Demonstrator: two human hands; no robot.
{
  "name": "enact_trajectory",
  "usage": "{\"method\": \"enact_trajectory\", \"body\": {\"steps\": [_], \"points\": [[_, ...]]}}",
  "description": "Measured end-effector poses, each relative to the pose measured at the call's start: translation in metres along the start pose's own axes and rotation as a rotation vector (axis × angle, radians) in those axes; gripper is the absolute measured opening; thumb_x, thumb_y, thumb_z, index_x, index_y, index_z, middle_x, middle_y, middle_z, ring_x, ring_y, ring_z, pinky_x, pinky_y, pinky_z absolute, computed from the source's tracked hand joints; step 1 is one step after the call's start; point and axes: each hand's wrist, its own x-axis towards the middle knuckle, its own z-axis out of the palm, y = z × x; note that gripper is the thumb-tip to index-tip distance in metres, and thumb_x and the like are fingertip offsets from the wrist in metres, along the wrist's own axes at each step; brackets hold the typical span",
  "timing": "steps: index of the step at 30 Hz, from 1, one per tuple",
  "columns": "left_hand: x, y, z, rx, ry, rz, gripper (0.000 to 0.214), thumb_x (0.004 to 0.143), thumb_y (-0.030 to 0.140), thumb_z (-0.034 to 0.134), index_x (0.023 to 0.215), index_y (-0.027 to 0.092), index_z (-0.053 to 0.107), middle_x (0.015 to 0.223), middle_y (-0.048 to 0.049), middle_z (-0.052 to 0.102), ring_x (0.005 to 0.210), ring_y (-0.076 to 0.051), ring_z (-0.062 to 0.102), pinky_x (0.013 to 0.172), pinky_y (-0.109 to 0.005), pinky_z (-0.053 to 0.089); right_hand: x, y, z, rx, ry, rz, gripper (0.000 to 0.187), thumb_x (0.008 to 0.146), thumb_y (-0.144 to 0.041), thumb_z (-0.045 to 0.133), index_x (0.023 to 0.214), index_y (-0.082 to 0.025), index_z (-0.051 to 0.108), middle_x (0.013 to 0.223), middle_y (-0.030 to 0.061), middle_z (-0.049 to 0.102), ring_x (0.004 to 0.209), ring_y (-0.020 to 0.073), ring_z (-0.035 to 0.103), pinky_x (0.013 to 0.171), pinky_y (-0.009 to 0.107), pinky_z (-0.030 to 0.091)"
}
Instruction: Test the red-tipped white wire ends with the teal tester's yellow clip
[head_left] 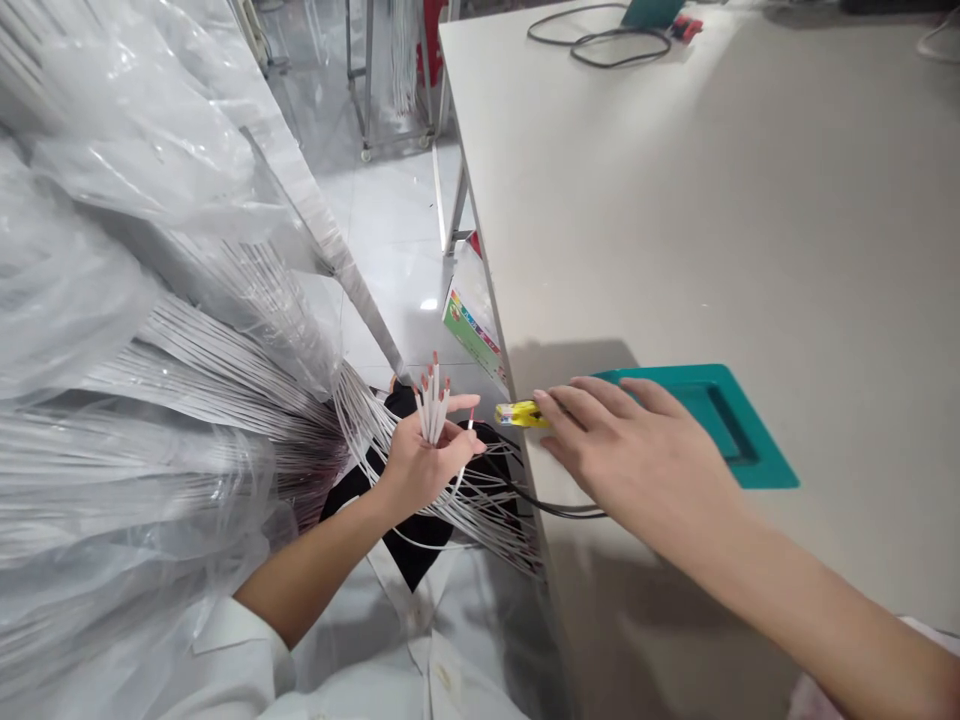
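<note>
My left hand [420, 465] is closed around a small bunch of white wires [433, 418] whose reddish tips point upward. One separate wire [468, 440] stands between its thumb and forefinger, its red end uppermost. Over the table's left edge, my right hand [637, 445] grips a small yellow tool [519, 414]. The tool's blunt end points at the single wire, with a short gap between them. My fingers cover the rest of it, so I cannot make out its exact kind. Long loose wires [487, 510] trail below my left hand, over my lap.
Large bundles of white wires [217, 350], partly wrapped in clear plastic [150, 180], fill the left side. A teal tray [772, 462] lies on the white table [675, 220] beside my right hand. A black cable [622, 62] is coiled at the far edge. A wheeled rack [367, 90] stands behind.
</note>
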Motion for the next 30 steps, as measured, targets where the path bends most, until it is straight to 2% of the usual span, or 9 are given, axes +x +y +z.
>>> {"method": "enact_trajectory", "body": {"steps": [2, 4, 7, 10, 14, 18, 23, 30], "points": [[0.003, 0.001, 0.002, -0.012, -0.018, -0.004, 0.038, 0.070, 0.019, 0.060, 0.108, 0.014, 0.063, 0.061, -0.0002, 0.067, 0.055, -0.009, 0.057, 0.050, -0.019, 0.039, 0.005, 0.004, 0.001, 0.016, -0.081, -0.007, 0.023, 0.082, -0.011, 0.047, 0.101, -0.011, 0.061, 0.090, 0.0112, 0.066, 0.093, 0.0279, 0.055, 0.076, 0.040, 0.033], [0.004, 0.002, 0.004, -0.017, -0.029, -0.006, 0.038, 0.070, 0.019, 0.061, 0.107, 0.013, 0.064, 0.062, -0.0010, 0.068, 0.053, -0.009, 0.057, 0.049, -0.019, 0.039, 0.012, 0.007, 0.001, 0.070, -0.145, -0.016, 0.019, 0.080, -0.008, 0.048, 0.091, -0.014, 0.063, 0.083, 0.0101, 0.066, 0.090, 0.0276, 0.055, 0.074, 0.039, 0.032], [0.006, 0.004, 0.006, -0.011, -0.028, -0.002, 0.040, 0.070, 0.021, 0.063, 0.109, 0.013, 0.064, 0.065, -0.0026, 0.069, 0.052, -0.009, 0.056, 0.049, -0.020, 0.039, 0.020, 0.013, 0.001, 0.146, -0.185, -0.037, 0.018, 0.077, -0.005, 0.048, 0.075, -0.016, 0.063, 0.075, 0.0088, 0.066, 0.083, 0.0255, 0.056, 0.073, 0.039, 0.031], [0.008, 0.004, 0.009, -0.004, -0.017, 0.002, 0.043, 0.069, 0.021, 0.065, 0.111, 0.013, 0.064, 0.068, -0.0034, 0.071, 0.060, -0.012, 0.059, 0.057, -0.022, 0.044, 0.020, 0.015, 0.004, 0.170, -0.175, -0.028, 0.020, 0.076, -0.004, 0.048, 0.069, -0.017, 0.062, 0.071, 0.0085, 0.067, 0.081, 0.0247, 0.058, 0.081, 0.042, 0.029], [0.010, 0.002, 0.014, 0.084, 0.023, -0.002, 0.042, 0.067, 0.019, 0.066, 0.108, 0.015, 0.066, 0.073, -0.0024, 0.072, 0.074, -0.016, 0.063, 0.072, -0.026, 0.048, 0.016, 0.015, 0.008, 0.156, -0.156, -0.009, 0.022, 0.078, -0.006, 0.045, 0.071, -0.017, 0.063, 0.074, 0.0084, 0.068, 0.083, 0.0240, 0.058, 0.085, 0.043, 0.029], [0.011, 0.000, 0.017, 0.176, 0.032, 0.074, 0.037, 0.068, 0.019, 0.066, 0.104, 0.016, 0.068, 0.079, -0.0030, 0.073, 0.089, -0.019, 0.064, 0.083, -0.028, 0.048, 0.015, 0.015, 0.009, 0.140, -0.152, -0.002, 0.022, 0.079, -0.006, 0.044, 0.073, -0.018, 0.062, 0.074, 0.0076, 0.069, 0.083, 0.0228, 0.059, 0.086, 0.043, 0.030], [0.013, -0.004, 0.019, 0.228, 0.035, 0.109, 0.033, 0.069, 0.021, 0.066, 0.102, 0.020, 0.069, 0.082, -0.0022, 0.073, 0.085, -0.019, 0.065, 0.082, -0.029, 0.049, 0.015, 0.016, 0.010, 0.135, -0.121, -0.013, 0.024, 0.079, -0.007, 0.043, 0.071, -0.018, 0.062, 0.073, 0.0084, 0.068, 0.082, 0.0239, 0.059, 0.087, 0.046, 0.030], [0.017, -0.005, 0.020, 0.267, 0.028, 0.114, 0.036, 0.068, 0.020, 0.066, 0.104, 0.019, 0.068, 0.080, -0.0020, 0.073, 0.085, -0.019, 0.065, 0.083, -0.029, 0.049, 0.014, 0.018, 0.011, 0.157, -0.108, -0.017, 0.023, 0.079, -0.008, 0.042, 0.070, -0.017, 0.061, 0.073, 0.0093, 0.068, 0.081, 0.0252, 0.061, 0.089, 0.049, 0.030]]}}
